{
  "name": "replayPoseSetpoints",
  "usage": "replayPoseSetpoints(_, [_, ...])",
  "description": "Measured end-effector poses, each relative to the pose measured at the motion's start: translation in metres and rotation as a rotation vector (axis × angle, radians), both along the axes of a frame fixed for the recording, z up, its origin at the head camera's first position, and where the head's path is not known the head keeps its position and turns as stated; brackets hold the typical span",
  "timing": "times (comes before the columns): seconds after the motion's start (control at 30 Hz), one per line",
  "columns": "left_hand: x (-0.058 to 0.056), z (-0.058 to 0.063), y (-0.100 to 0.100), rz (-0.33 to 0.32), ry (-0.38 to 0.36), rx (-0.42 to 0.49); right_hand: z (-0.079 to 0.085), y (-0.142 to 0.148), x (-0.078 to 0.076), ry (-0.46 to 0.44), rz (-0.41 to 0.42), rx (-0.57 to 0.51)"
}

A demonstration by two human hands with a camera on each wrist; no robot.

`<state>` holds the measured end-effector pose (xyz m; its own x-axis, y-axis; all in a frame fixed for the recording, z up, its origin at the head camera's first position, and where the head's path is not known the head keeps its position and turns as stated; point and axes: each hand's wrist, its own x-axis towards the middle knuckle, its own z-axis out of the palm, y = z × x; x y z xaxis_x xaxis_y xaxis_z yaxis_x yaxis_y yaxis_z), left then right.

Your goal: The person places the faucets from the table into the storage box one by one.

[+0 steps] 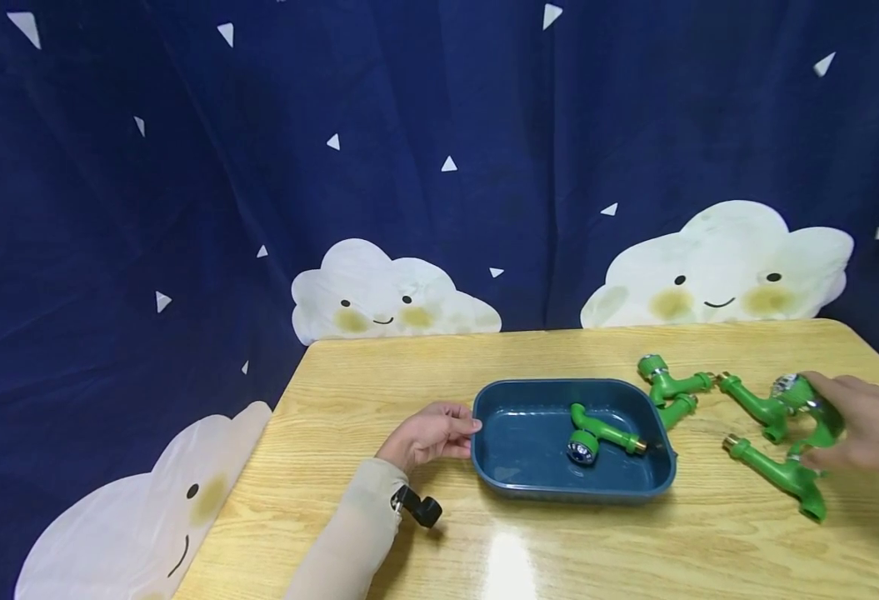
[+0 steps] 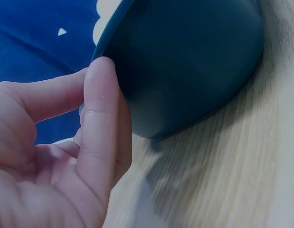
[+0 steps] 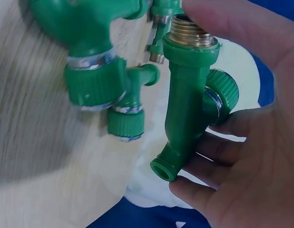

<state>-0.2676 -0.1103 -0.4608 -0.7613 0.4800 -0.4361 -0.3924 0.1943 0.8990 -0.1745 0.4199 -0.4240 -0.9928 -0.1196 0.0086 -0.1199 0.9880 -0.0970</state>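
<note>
A dark blue plastic basin (image 1: 510,483) stands on the wooden table, with one green faucet (image 1: 610,433) lying inside. My left hand (image 1: 433,435) pinches the basin's left rim between thumb and fingers; the left wrist view shows the basin's outer wall (image 2: 194,66) close up. On the right, my right hand (image 1: 870,429) holds another green faucet (image 3: 187,95), its thumb by the brass threaded end and its fingers along the body. That faucet appears raised off the table. Under and beside this hand lie more green faucets (image 1: 780,475), partly covered by it in the head view.
Behind the basin's right end, green faucets (image 1: 667,385) lie close together, one partly hidden by the basin. Another faucet (image 1: 757,406) lies farther right. The wooden table (image 1: 379,367) ends at a dark blue curtain (image 1: 409,83) with cloud prints.
</note>
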Motion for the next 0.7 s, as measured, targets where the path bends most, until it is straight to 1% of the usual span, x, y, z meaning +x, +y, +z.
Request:
replayPoseSetpoints(0.2, [0.001, -0.002, 0.000, -0.003, 0.000, 0.009, 0.006, -0.010, -0.003, -0.019, 0.029, 0.007])
replayPoseSetpoints(0.33, [0.001, -0.002, 0.000, -0.006, -0.008, 0.018, 0.011, -0.017, 0.000, -0.011, 0.047, 0.003])
replayPoseSetpoints(0.47, [0.001, -0.002, 0.000, -0.009, -0.008, 0.020, 0.017, -0.027, 0.003, -0.024, 0.055, 0.000])
replayPoseSetpoints(0.57, [0.000, -0.002, 0.000, -0.006, -0.006, 0.019, 0.020, -0.034, 0.005, -0.020, 0.070, 0.003])
replayPoseSetpoints(0.7, [0.000, -0.002, 0.000, 0.000, -0.015, 0.025, 0.024, -0.042, 0.007, 0.010, 0.104, 0.016])
